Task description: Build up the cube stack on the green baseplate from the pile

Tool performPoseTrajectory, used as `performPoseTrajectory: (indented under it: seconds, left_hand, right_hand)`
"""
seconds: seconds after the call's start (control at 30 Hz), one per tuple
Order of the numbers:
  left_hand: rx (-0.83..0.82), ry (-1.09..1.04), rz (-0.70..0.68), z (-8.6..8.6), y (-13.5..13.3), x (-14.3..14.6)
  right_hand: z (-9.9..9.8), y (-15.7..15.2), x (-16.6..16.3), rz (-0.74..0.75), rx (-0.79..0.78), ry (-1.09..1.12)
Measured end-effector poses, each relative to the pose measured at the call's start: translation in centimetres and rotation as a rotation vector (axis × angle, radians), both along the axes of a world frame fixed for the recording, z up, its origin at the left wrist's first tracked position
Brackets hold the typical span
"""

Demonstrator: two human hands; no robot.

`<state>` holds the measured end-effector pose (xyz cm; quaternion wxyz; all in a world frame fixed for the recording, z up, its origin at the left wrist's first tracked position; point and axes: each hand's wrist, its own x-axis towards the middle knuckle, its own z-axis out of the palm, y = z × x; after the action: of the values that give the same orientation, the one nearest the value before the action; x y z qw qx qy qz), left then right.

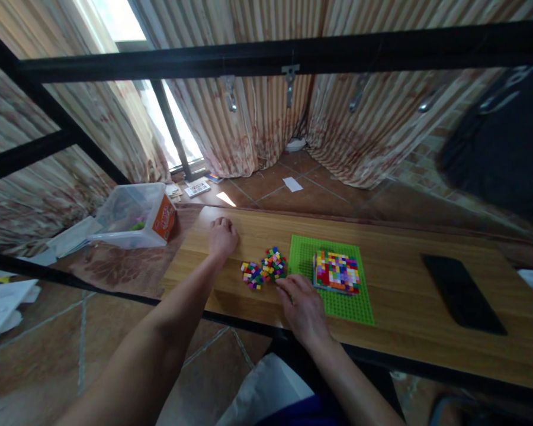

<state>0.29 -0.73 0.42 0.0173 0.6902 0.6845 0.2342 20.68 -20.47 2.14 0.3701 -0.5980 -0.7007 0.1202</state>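
Loosely curled, my left hand (223,238) rests on the wooden table near its far left corner, with nothing seen in it. My right hand (304,309) is at the near left edge of the green baseplate (340,309), its thumb and forefinger pinched together beside the loose bricks. Whatever lies between those fingertips is too small to make out. Small multicoloured toy bricks lie in two adjoining heaps, a smaller left heap (251,276) and a right heap (274,263). On the baseplate stands a block of stacked bricks (336,272) with a patchwork top of many colours.
A dark flat slab (464,294) lies toward the right of the wooden table (395,278). A clear plastic bin (133,216) with an orange label stands on the floor at left. Black frame bars (257,64) with hooks cross above the table, before the curtains (266,124).
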Motion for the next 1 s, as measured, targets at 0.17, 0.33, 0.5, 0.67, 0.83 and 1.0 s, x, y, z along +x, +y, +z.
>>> performPoseTrajectory:
  seconds: [0.17, 0.33, 0.5, 0.67, 0.83, 1.0]
  left_hand:
    - [-0.010, -0.003, -0.005, 0.2, -0.1, 0.0]
    - [-0.003, -0.014, -0.006, 0.0, 0.0, 0.0]
    - [0.012, 0.014, -0.011, -0.1, 0.2, -0.2]
    - [0.012, 0.027, -0.005, 0.0, 0.3, -0.2]
    - [0.000, 0.017, -0.002, 0.1, 0.3, -0.1]
    - [-0.007, 0.013, -0.002, 0.1, 0.5, -0.1]
  right_hand:
    - [-1.2, 1.6, -0.5, 0.034, -0.053, -0.186]
    - [-0.9, 2.1, -0.8, 0.035, -0.093, -0.308]
    - [-0.3, 1.4, -1.0, 0.031, -0.140, -0.250]
    - [0.6, -2.1, 0.9, -0.050, -0.127, 0.101]
    - [0.6, -5.3, 6.2, -0.316, -0.128, 0.412]
    - [-0.4, -5.0, 10.5, -0.628, -0.075, 0.586]
